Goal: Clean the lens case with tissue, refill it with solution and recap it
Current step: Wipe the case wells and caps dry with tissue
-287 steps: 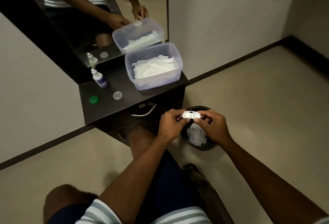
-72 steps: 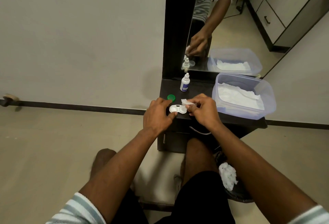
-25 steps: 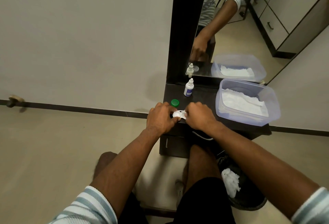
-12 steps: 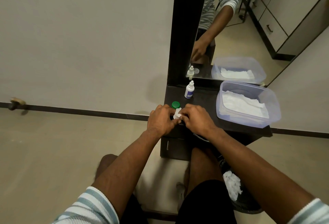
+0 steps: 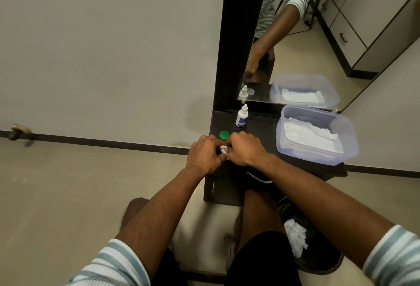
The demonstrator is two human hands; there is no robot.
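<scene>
Both hands, left [image 5: 204, 154] and right [image 5: 244, 150], pinch the tissue [image 5: 223, 149] between them; the solution bottle [image 5: 241, 117] stands just beyond, nearer the right.

A home dressing corner: a tall mirror [image 5: 295, 35] over a small dark desk [image 5: 261, 126], drawer cabinets reflected behind, plain wall and tiled floor [image 5: 68, 194] around.

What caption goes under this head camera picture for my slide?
Both hands, left and right, work a tissue together beside a green cap.
</scene>
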